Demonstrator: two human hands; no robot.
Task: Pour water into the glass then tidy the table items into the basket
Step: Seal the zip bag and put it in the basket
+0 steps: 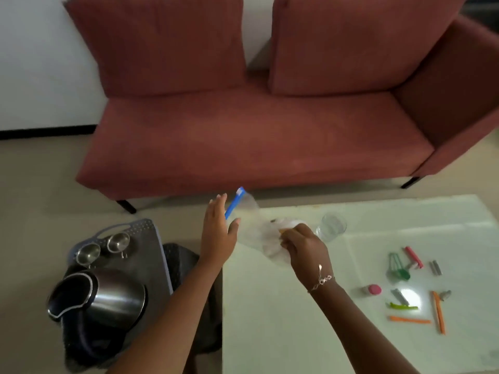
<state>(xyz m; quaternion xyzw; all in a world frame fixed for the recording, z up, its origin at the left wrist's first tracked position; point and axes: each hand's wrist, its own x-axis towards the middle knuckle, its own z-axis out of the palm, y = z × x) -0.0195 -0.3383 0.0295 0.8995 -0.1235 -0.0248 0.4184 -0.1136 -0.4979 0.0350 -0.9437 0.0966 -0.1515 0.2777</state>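
Head view: the clear plastic bag (252,230) is held above the upper left corner of the tabletop (270,319), at frame centre, tilted with its blue closure strip (234,202) uppermost. Right hand (302,248): grip narrow, fingers curled and pinching the lower part of the bag. Left hand (218,233): grip wide, fingers straight, palm beside the closure strip; whether the thumb touches the film cannot be told. Handling, as judged: the bag is light, limp and slippery and will fold under its own weight. Take hold at the stiffer closure strip, or gather the film in a pinch. Pale contents show inside but are too blurred to name. The glass (331,227) stands upright just right of the right hand, near the tabletop's far edge. Treat it as fragile and smooth, and steady it round the wall when pouring; its fill level cannot be read. The kettle (108,295), steel and probably the heaviest item, sits on a tray (151,265) at lower left; lift it by the handle. Small clips (398,267) lie scattered at the right of the tabletop, light and rigid; pinch them singly.
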